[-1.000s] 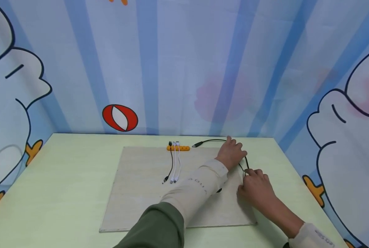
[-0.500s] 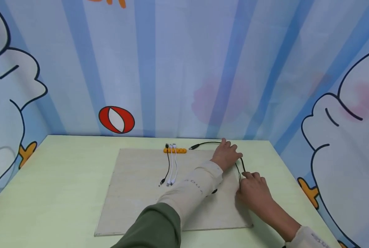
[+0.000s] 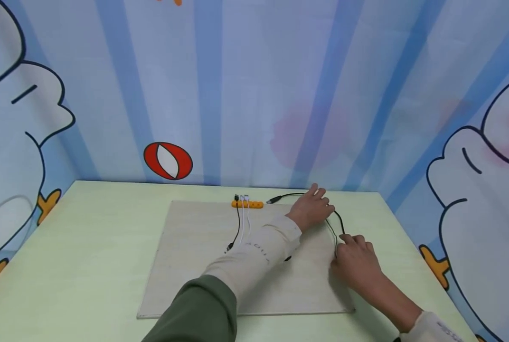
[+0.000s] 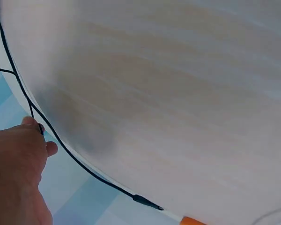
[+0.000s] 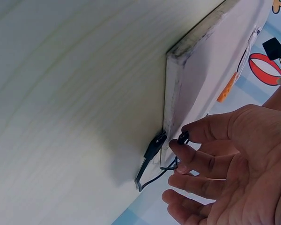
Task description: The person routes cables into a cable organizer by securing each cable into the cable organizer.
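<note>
A black cable (image 4: 61, 143) with a USB-like plug (image 3: 274, 199) at its far end curves along the board's back right corner. A thin black cord (image 4: 32, 110) runs against it. My left hand (image 3: 312, 207) reaches across the board and pinches this cord between thumb and fingertips. My right hand (image 3: 357, 261), at the board's right edge, pinches a small black piece (image 5: 183, 137) between thumb and forefinger; its other fingers are loosely bent. Close to those fingertips is the cable's other black connector (image 5: 154, 145), beside the board corner. In the head view, my right fingers hide that end.
An orange cable holder (image 3: 259, 204) lies at the board's back edge, with a short black cable (image 3: 239, 223) and two white cables (image 3: 242, 221) in it. The pale board (image 3: 186, 266) lies on the table (image 3: 96, 247). Another small black object (image 3: 287, 259) shows beside my left sleeve.
My left hand has shifted slightly left along the cable, and its sleeve now covers the white cables' near ends. My right hand has stayed nearly in place. The head view wobbles a little.
</note>
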{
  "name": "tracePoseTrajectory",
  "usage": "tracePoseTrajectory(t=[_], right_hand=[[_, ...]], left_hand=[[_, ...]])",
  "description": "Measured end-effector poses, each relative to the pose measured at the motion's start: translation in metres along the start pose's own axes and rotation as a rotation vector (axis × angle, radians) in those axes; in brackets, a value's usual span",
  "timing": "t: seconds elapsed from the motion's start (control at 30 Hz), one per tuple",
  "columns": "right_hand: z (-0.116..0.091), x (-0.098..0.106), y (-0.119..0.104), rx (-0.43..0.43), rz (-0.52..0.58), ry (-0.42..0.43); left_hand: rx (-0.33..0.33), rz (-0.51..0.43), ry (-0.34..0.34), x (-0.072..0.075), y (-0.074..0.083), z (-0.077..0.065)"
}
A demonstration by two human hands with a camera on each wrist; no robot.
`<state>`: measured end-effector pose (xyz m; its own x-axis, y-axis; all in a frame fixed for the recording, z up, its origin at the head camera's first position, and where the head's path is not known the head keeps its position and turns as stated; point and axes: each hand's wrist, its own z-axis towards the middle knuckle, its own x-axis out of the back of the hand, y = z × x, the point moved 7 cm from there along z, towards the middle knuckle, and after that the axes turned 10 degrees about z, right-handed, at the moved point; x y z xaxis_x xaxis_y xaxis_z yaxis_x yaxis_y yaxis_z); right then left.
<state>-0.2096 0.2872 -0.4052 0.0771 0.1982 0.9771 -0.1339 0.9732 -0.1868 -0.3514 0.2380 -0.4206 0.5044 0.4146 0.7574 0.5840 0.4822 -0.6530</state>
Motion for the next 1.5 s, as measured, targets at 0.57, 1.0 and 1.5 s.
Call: tracePoseTrajectory(t=[0.57, 1.0, 1.5], right_hand=[[0.001, -0.004, -0.016, 0.066, -0.018, 0.02], [0.01, -0.011, -0.046, 0.1, -0.036, -0.017], [0.014, -0.019, -0.075, 0.176, 0.005, -0.014]], left_hand=[[-0.046, 0.129, 0.038, -0.015, -0.041, -0.039], [-0.071, 0.173, 0.096, -0.029, -0.062, -0.059], [-0.085, 0.107, 0.107, -0.038, -0.084, -0.08]])
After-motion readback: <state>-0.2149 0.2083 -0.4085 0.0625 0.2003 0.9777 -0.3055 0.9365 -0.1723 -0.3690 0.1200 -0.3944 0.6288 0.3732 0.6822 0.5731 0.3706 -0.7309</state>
